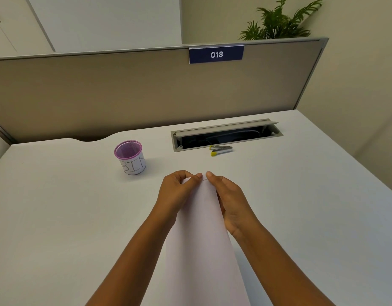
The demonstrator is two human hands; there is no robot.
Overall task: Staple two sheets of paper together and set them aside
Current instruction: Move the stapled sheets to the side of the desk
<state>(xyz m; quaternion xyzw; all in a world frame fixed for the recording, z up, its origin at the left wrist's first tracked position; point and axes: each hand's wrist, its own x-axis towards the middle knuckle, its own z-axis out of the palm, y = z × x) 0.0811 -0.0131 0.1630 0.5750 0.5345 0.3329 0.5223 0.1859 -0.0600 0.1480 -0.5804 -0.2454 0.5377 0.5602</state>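
White tabletop (58, 217) fills most of the view, tan partition (102, 91) behind it with a blue sign (216, 54) reading 018, green plant (279, 21) over the top edge at right. Paper (204, 239) runs long from the bottom edge of the view up the middle, held up off the tabletop between both forearms, far end narrow; can't tell how many sheets. Open cable tray (226, 134) sunk in the tabletop at the back, lid tipped up. Left hand (177, 191) grip pressed together, thumb and fingers pinching the paper's far edge on the left side; right hand (230, 199) grip likewise pinching the same edge from the right, fingertips of the two hands nearly touching at the top. Purple mesh cup (130, 156) with white wrap marked BIN stands upright left of the hands, apart from them. Stapler (220, 150), silver with yellow ends, lies just in front of the tray, beyond the hands, not touched
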